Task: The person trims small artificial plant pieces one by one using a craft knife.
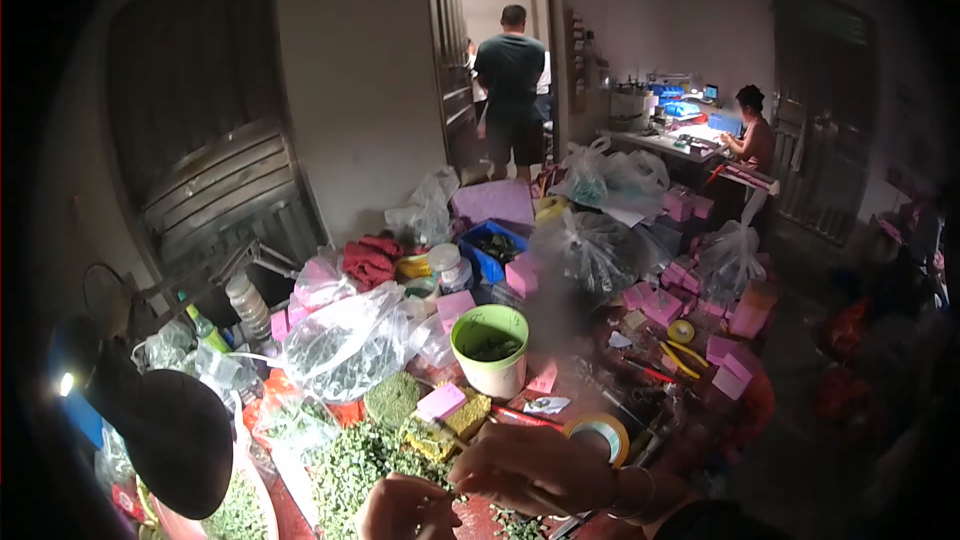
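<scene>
My left hand (405, 507) is closed at the bottom edge, its fingers curled around something I cannot make out. Right beside it, my right hand (540, 467) comes in from the right with fingers pressed together; a thin stick-like piece seems to show at its fingertips, too unclear to name. Under and beside the hands spreads a heap of small green pieces (360, 470). A yellow textured block (452, 440) with a pink block (440, 402) on it lies just beyond, next to a round green pad (393, 398). A roll of tape (600, 437) lies past my right wrist.
A green-rimmed bucket (492, 370) stands ahead, with plastic bags (345, 345) and a blue bin (492, 250) around it. Pliers (683, 360) lie right. A dark lamp head (165, 440) looms left. One person stands in the doorway; another sits at a lit bench.
</scene>
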Demonstrator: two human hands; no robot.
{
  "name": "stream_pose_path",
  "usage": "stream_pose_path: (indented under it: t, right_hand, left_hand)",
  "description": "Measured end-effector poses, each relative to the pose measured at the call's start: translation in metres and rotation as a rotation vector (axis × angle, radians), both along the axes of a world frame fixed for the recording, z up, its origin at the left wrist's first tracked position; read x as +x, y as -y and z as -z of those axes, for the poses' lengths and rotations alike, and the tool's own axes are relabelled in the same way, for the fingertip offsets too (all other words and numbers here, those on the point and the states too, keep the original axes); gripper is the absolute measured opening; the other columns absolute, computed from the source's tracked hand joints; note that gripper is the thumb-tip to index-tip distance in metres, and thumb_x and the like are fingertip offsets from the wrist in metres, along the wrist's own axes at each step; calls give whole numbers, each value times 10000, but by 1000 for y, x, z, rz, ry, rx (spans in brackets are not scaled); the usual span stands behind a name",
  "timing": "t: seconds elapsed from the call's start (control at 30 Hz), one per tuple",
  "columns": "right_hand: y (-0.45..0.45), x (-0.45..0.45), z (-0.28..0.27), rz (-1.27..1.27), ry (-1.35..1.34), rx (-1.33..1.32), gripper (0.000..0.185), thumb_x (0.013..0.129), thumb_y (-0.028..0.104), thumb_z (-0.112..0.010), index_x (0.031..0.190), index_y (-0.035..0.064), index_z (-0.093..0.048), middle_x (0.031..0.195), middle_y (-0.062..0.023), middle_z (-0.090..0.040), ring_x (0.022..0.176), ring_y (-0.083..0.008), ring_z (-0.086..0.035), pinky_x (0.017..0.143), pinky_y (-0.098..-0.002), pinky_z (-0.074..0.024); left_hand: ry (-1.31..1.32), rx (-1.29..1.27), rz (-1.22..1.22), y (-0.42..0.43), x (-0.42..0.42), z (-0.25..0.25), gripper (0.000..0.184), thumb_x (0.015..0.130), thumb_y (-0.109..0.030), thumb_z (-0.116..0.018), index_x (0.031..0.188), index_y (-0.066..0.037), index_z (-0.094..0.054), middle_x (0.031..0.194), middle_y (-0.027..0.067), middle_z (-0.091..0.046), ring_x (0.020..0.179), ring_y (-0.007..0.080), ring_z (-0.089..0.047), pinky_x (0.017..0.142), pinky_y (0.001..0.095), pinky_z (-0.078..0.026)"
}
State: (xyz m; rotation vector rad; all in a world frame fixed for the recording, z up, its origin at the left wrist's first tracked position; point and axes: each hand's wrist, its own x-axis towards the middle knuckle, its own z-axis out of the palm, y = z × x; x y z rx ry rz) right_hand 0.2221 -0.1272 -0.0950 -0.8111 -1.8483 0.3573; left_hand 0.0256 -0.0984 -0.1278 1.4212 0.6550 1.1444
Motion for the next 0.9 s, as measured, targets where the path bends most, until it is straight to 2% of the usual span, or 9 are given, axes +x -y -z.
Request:
stream_pose_path:
  t: [0.1, 0.17, 0.23, 0.27, 0.3, 0.37, 0.47, 0.6, 0.9]
  right_hand:
    - [3, 5, 1, 110, 109, -57, 118, 931, 161, -564, 1019, 83, -570, 885, -90, -579, 798, -272, -598, 647, -364, -466]
    - [7, 4, 9, 16, -186, -387, 370, 970, 390, -461, 1127, 74, -571, 870, -82, -589, 739, -215, -590, 670, -327, -474]
    - [7, -1, 1, 32, -395, -514, 722, 907, 659, -372, 1244, 40, -530, 904, -82, -590, 770, -149, -565, 703, -317, -463]
    - [5, -3, 6, -30, -487, -390, 666, 937, 602, -386, 1240, 29, -537, 942, -74, -589, 793, -144, -562, 742, -309, -457]
    - [1, -2, 5, -5, -463, -337, 524, 938, 456, -448, 1221, 29, -553, 952, -70, -592, 805, -140, -569, 758, -306, -457]
    - [-5, -4, 1, 98, -378, -212, 308, 916, 204, -552, 1164, 27, -597, 944, -70, -608, 814, -137, -589, 758, -303, -467]
    - [-13, -4, 4, 273, -159, -85, 184, 870, 104, -612, 1029, 20, -649, 873, -77, -637, 762, -147, -612, 706, -288, -482]
    - [-12, -5, 5, 344, -170, -122, 70, 872, 61, -602, 886, 18, -655, 801, -70, -651, 673, -152, -610, 614, -270, -477]
    - [-19, -9, 5, 343, 54, -12, 28, 875, 30, -622, 863, 24, -647, 788, -61, -638, 606, -147, -561, 545, -280, -429]
  left_hand:
    - [166, -177, 47, -9, 1, -3, 161, 822, 23, -641, 929, -9, -524, 759, 95, -585, 540, 132, -556, 440, 256, -435]
    - [152, -387, 59, -13, 0, -8, 142, 834, -27, -643, 943, -18, -551, 782, 80, -594, 561, 118, -545, 444, 232, -406]
    - [95, -494, 101, -24, -2, -8, 300, 864, -61, -657, 1150, -40, -571, 766, 68, -625, 615, 123, -574, 532, 245, -453]
    - [105, -584, 96, -26, 1, -12, 285, 859, -75, -653, 1130, -38, -570, 806, 59, -619, 616, 107, -541, 503, 213, -403]
    - [120, -674, 95, -27, 5, -14, 272, 854, -88, -648, 1110, -36, -570, 845, 50, -614, 617, 91, -507, 473, 182, -352]
    - [241, -720, 191, -34, 5, 0, 285, 864, -69, -633, 1139, -34, -565, 866, 57, -616, 629, 84, -499, 485, 173, -353]
    - [329, -790, 242, -39, 5, 10, 270, 876, -49, -612, 1141, -40, -558, 886, 53, -607, 649, 75, -501, 494, 158, -353]
    - [371, -913, 280, -43, 6, 5, 276, 875, -35, -611, 1144, -43, -552, 885, 49, -599, 656, 56, -496, 506, 145, -356]
    - [343, -950, 297, -42, 8, 3, 267, 866, -27, -621, 1125, -48, -561, 879, 45, -604, 652, 57, -495, 507, 143, -351]
